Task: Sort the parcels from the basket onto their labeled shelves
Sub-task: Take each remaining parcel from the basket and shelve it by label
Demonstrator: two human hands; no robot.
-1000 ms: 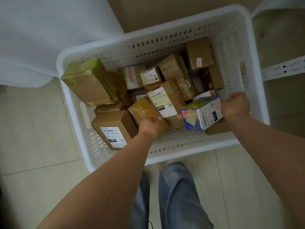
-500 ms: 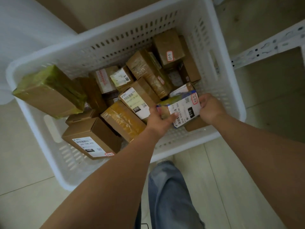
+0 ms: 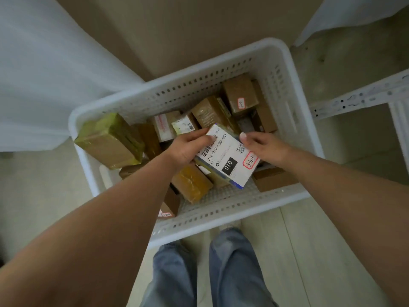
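While both hands hold it above the white basket point(image 3: 285, 63), the labelled parcel point(image 3: 228, 159) is tilted face-up toward the head camera, a position judged to serve reading of its label before a shelf is chosen. Left hand point(image 3: 188, 147): fingers curled round the parcel's upper left edge, thumb pressing the label face. Right hand point(image 3: 263, 145): thumb laid on the upper right corner, remaining fingers hidden beneath the parcel, apparently supporting it. The parcel is clear of the load below, hanging over the basket's near right part.

Legible writing on the label: a barcode, "010-010 L30 551", a black block reading "010", a small QR code, and a red-bordered sticker with handwriting that appears to read "3-2-5". Smaller print is illegible.

Other cartons remain in the basket, among them a green-taped carton point(image 3: 110, 140) leaning on the left rim and a brown carton point(image 3: 240, 93) at the far side bearing a red-bordered sticker, its handwriting unclear. White shelf framing point(image 3: 354, 100) stands at right.
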